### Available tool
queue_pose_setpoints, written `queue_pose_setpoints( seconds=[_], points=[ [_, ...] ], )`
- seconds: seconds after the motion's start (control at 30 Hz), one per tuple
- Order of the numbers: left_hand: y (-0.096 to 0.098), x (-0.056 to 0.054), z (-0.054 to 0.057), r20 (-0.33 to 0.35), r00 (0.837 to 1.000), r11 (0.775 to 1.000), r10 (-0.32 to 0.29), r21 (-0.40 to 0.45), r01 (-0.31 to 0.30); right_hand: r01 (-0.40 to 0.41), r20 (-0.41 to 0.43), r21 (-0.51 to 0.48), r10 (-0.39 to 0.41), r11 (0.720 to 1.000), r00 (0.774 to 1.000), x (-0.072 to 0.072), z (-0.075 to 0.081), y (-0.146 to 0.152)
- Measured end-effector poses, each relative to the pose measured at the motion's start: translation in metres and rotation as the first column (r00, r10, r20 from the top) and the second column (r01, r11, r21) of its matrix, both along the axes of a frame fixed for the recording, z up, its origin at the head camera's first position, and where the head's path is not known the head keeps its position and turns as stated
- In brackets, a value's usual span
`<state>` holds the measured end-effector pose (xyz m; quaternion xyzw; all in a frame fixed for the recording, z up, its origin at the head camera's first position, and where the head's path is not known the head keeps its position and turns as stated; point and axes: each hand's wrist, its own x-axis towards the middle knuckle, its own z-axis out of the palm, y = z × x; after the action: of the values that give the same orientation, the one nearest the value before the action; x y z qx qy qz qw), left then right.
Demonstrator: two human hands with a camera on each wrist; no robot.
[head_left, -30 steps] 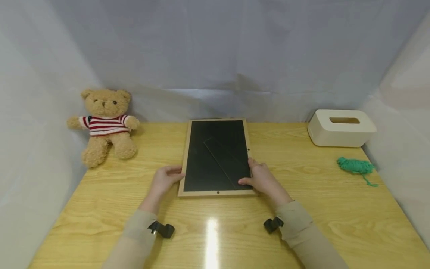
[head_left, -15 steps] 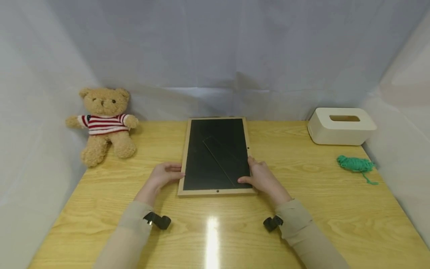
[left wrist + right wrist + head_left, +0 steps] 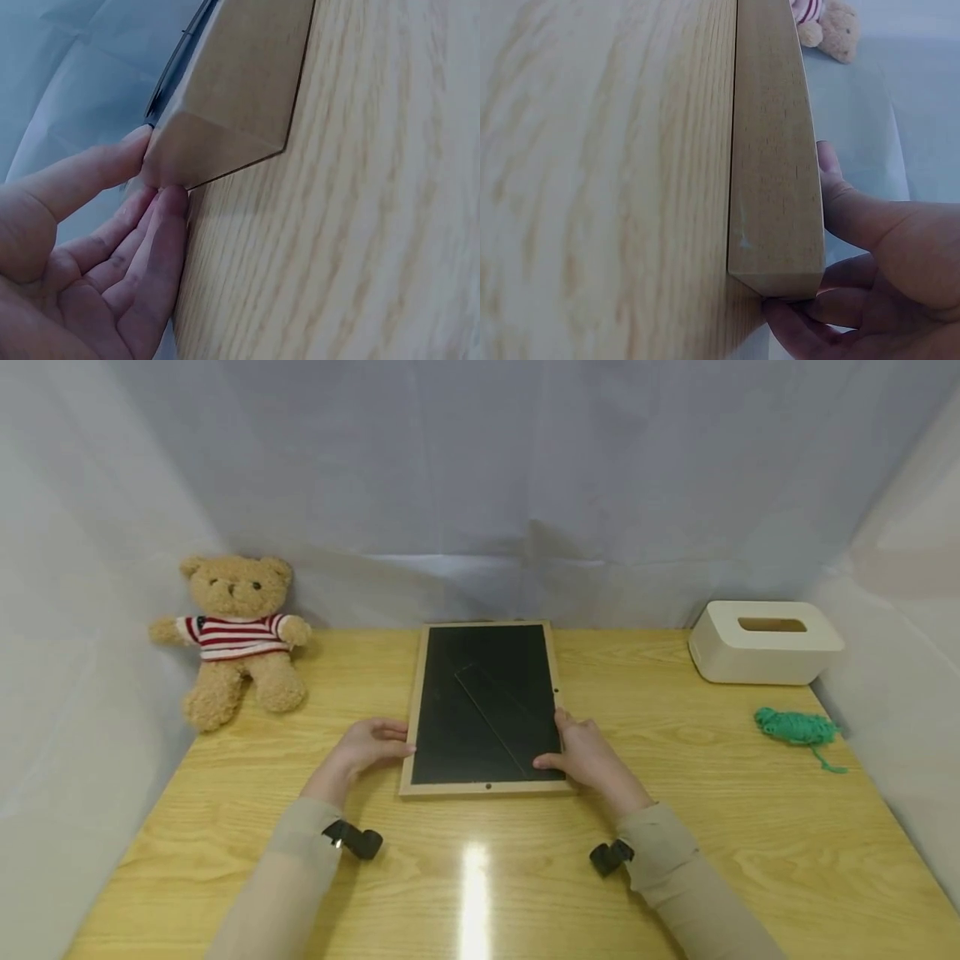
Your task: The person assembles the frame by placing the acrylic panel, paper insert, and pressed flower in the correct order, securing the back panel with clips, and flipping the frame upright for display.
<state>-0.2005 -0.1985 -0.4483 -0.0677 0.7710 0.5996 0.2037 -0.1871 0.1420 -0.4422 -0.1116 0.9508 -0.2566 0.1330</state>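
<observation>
A picture frame (image 3: 465,718) with a wooden rim and black back lies on the table in the head view, its slanted stand strip (image 3: 491,718) flat against the back. My left hand (image 3: 367,747) holds the frame's left edge near the front corner, thumb on top and fingers against the side. My right hand (image 3: 588,760) grips the right edge near the front corner, thumb over the black back. In the left wrist view the thumb and fingertips pinch the wooden rim (image 3: 232,75). The right wrist view shows the thick wooden side (image 3: 776,150) with fingers by its corner. The frame's front is hidden.
A teddy bear (image 3: 238,639) in a striped shirt sits at the back left against the curtain. A white tissue box (image 3: 765,652) stands at the back right, with a green yarn bundle (image 3: 797,727) in front of it. Curtains close off the wooden table (image 3: 540,877) behind and at both sides.
My left wrist and forearm have shifted slightly left, and the left fingers lie a little differently at the frame's edge. The right hand and the picture frame stay in place.
</observation>
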Motion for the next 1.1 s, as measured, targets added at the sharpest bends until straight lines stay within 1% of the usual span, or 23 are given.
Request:
queue_pose_setpoints(
  seconds=[0.13, 0.47, 0.63, 0.77, 1.03, 1.1],
  points=[
    [0.0001, -0.001, 0.0004, 0.005, 1.0, 1.0, -0.007, -0.002, 0.007, -0.005, -0.003, 0.015, 0.005, 1.0, 1.0, -0.0016, -0.0018, 0.001],
    [0.0004, -0.0027, 0.0005, 0.01, 1.0, 1.0, 0.007, -0.015, -0.007, -0.013, -0.018, 0.033, 0.013, 0.999, 1.0, -0.0001, 0.0001, -0.0019],
    [-0.0009, -0.006, -0.001, 0.007, 1.0, 0.999, 0.0, -0.034, 0.0, -0.008, -0.031, 0.035, 0.009, 0.999, 0.999, -0.0012, -0.0016, -0.002],
    [-0.0014, -0.0064, -0.0009, 0.012, 1.0, 0.999, -0.001, -0.048, 0.001, -0.007, -0.029, 0.034, 0.008, 0.999, 1.0, -0.0016, -0.0011, -0.0027],
    [0.0014, -0.0076, 0.0025, 0.006, 1.0, 0.997, -0.024, -0.071, 0.024, -0.005, -0.022, 0.036, 0.006, 0.999, 1.0, -0.0012, 0.0021, -0.0027],
    [0.0018, -0.0077, 0.0028, 0.006, 1.0, 0.997, -0.021, -0.077, 0.022, -0.005, -0.023, 0.038, 0.006, 0.999, 1.0, -0.0011, 0.0025, -0.0026]
  ],
)
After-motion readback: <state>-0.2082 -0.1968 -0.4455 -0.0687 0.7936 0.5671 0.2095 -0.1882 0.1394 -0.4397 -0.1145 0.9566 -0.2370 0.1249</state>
